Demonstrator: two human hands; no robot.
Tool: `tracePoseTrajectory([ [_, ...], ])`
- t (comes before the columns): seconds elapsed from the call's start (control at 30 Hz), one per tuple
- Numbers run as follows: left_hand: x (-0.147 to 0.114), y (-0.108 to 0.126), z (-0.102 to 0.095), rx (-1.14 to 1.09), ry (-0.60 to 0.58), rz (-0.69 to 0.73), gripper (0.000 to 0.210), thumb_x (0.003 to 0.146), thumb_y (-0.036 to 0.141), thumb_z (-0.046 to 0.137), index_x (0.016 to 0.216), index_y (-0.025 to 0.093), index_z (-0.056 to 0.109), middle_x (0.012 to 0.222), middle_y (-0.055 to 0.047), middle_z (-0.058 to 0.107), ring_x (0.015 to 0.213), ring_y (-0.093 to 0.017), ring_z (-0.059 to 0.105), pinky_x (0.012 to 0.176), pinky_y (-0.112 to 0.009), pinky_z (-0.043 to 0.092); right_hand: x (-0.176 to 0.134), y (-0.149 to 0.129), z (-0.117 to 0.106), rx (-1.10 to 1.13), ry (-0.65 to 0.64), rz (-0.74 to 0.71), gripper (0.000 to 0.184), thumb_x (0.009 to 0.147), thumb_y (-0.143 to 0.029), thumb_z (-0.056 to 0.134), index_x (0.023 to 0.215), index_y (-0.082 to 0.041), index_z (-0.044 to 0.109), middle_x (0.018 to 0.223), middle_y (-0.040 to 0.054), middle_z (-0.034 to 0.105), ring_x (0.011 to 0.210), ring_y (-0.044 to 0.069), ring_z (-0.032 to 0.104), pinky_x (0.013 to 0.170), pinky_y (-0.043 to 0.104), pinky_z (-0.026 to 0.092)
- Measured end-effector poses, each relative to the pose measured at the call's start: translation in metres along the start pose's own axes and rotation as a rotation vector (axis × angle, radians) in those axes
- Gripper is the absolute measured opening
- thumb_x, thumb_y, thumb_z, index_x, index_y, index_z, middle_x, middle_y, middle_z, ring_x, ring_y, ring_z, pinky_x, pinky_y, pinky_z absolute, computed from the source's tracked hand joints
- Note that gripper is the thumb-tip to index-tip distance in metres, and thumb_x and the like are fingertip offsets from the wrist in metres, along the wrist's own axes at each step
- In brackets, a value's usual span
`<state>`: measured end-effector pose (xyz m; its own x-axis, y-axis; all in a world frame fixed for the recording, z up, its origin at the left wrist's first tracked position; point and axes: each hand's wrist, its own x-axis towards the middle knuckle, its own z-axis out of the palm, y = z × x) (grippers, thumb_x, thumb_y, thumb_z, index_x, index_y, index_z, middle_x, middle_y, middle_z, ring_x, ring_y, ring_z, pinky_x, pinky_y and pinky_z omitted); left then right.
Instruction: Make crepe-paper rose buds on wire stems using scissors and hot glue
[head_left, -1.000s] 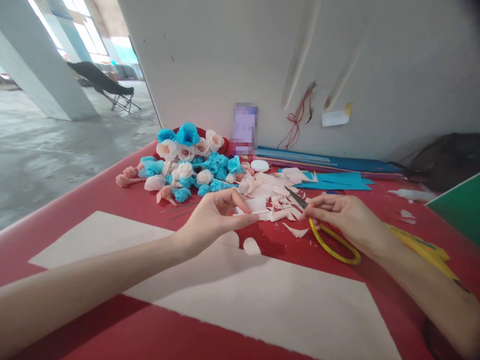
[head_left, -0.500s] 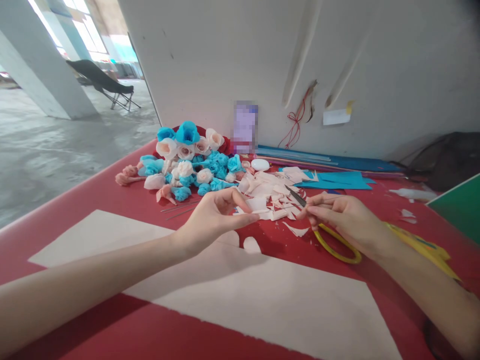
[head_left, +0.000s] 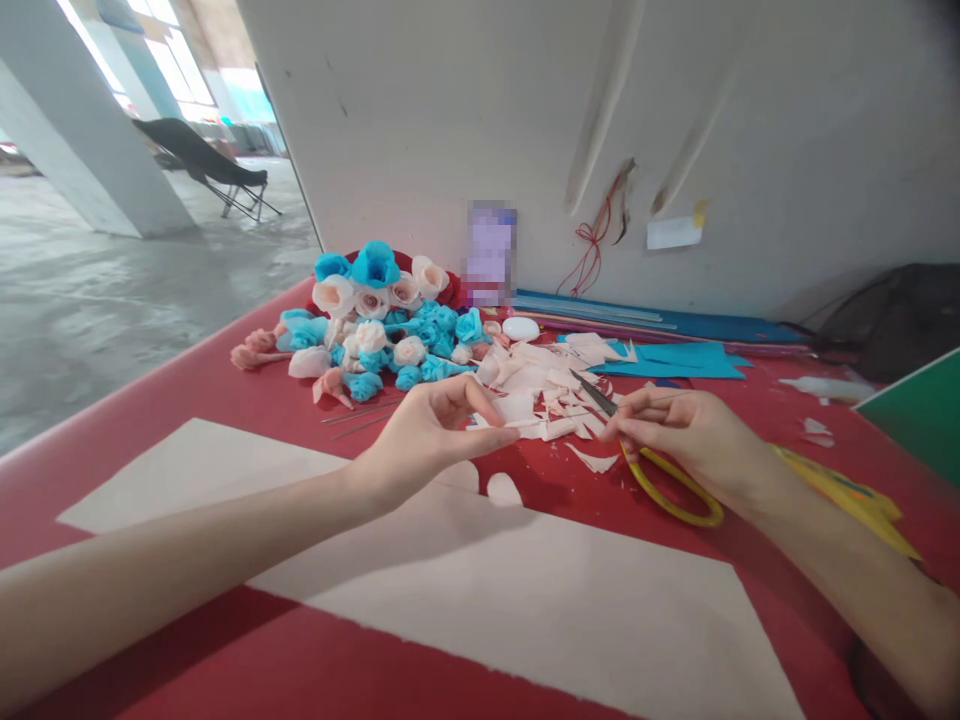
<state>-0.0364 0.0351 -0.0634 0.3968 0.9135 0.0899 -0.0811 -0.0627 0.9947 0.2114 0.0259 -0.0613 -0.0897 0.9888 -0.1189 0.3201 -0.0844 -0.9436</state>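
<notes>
My left hand (head_left: 431, 430) is closed in a pinch, thumb and forefinger meeting above white paper scraps (head_left: 517, 408). Opposite it, my right hand (head_left: 675, 420) pinches a thin wire (head_left: 671, 394), which appears to stretch across to the left fingertips; its line is faint over the scraps. Yellow-handled scissors (head_left: 705, 518) lie under the right hand, dark blades pointing toward the scraps. Below the left hand are a small rounded paper petal (head_left: 504, 490) and a large pale paper sheet (head_left: 525, 590).
Blue, white and pink paper flowers (head_left: 375, 310) are heaped at the back left. Blue paper strips (head_left: 675, 360) and a white glue bottle (head_left: 825, 387) lie behind the right hand. Another yellow object (head_left: 847, 490) is by the right forearm. A pale panel (head_left: 420, 120) rises behind the table.
My right fingers have shifted very slightly around the wire. The left hand and the things on the table look unchanged.
</notes>
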Motion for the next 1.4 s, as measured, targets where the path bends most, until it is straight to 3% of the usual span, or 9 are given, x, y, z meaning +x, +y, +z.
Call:
tracePoseTrajectory([
  [0.3,-0.001,-0.001,0.000,0.002,-0.007,-0.003,0.019,0.066,0.019,0.069,0.060,0.015,0.051,0.063,0.005,0.056,0.058,-0.005,0.053,0.056,-0.017,0.041,-0.001,-0.003,0.001,-0.004,0.034,-0.049,0.037,0.052,-0.031,0.080,0.061,-0.016,0.048,0.065,-0.0011,0.058,0.069,0.013,0.058,0.063,0.018,0.046],
  [0.53,0.000,0.000,0.001,0.017,-0.002,-0.007,0.020,0.066,0.018,0.069,0.059,0.015,0.050,0.063,0.005,0.056,0.057,-0.005,0.053,0.053,-0.017,0.040,0.000,-0.003,-0.001,0.001,-0.014,0.004,0.038,0.058,-0.037,0.076,0.088,-0.016,0.062,0.077,0.0056,0.067,0.072,0.019,0.063,0.061,0.022,0.050],
  [0.8,0.000,0.002,0.001,0.034,0.005,-0.014,0.021,0.065,0.018,0.069,0.059,0.014,0.050,0.062,0.005,0.055,0.056,-0.004,0.052,0.052,-0.015,0.039,0.002,0.001,-0.003,-0.048,0.029,-0.002,0.037,0.058,-0.038,0.074,0.087,-0.016,0.066,0.085,0.0059,0.067,0.071,0.016,0.063,0.059,0.019,0.050],
  [0.9,0.000,0.002,0.001,0.040,-0.003,-0.016,0.021,0.065,0.018,0.069,0.057,0.013,0.049,0.061,0.005,0.054,0.055,-0.003,0.051,0.049,-0.014,0.037,0.001,0.002,-0.003,-0.122,0.087,0.006,0.031,0.064,-0.040,0.070,0.077,-0.012,0.066,0.063,0.0063,0.065,0.052,0.013,0.059,0.048,0.018,0.048],
  [1.0,0.000,0.002,0.001,0.051,-0.019,-0.003,0.020,0.066,0.018,0.069,0.058,0.013,0.050,0.062,0.005,0.054,0.056,-0.003,0.051,0.050,-0.014,0.037,0.001,0.002,-0.006,-0.181,0.149,-0.031,0.032,0.070,-0.042,0.063,0.072,-0.011,0.064,0.043,0.0026,0.056,0.030,0.007,0.042,0.031,0.016,0.036],
  [1.1,-0.001,0.002,0.001,0.070,-0.028,0.011,0.020,0.067,0.019,0.068,0.058,0.014,0.051,0.064,0.005,0.054,0.057,-0.003,0.051,0.053,-0.015,0.039,0.003,-0.002,-0.015,-0.199,0.132,-0.130,0.046,0.064,-0.037,0.067,0.107,-0.021,0.057,0.093,0.0056,0.065,0.067,0.015,0.062,0.053,0.020,0.051],
  [1.2,-0.002,0.002,0.001,0.122,-0.052,0.007,0.021,0.068,0.024,0.068,0.060,0.014,0.051,0.066,0.003,0.055,0.062,-0.006,0.053,0.058,-0.018,0.041,0.002,-0.008,-0.028,-0.273,0.151,-0.194,0.042,0.072,-0.037,0.060,0.113,-0.032,0.053,0.125,-0.0033,0.048,0.114,0.020,0.045,0.095,0.032,0.040],
  [1.27,-0.003,0.001,0.001,0.193,-0.072,0.007,0.021,0.068,0.027,0.067,0.061,0.015,0.052,0.067,0.002,0.057,0.067,-0.009,0.054,0.063,-0.022,0.043,-0.001,-0.012,-0.033,-0.326,0.209,-0.207,0.031,0.076,-0.037,0.055,0.107,-0.031,0.057,0.119,-0.0030,0.053,0.115,0.022,0.044,0.100,0.038,0.033],
  [1.4,-0.008,0.000,0.003,0.372,-0.115,0.083,0.017,0.070,0.025,0.064,0.061,0.016,0.052,0.066,0.001,0.058,0.072,-0.011,0.054,0.071,-0.025,0.043,-0.014,-0.021,-0.019,-0.427,0.221,-0.245,0.033,0.079,-0.040,0.051,0.109,-0.029,0.055,0.104,0.0017,0.062,0.093,0.024,0.059,0.086,0.042,0.046],
])
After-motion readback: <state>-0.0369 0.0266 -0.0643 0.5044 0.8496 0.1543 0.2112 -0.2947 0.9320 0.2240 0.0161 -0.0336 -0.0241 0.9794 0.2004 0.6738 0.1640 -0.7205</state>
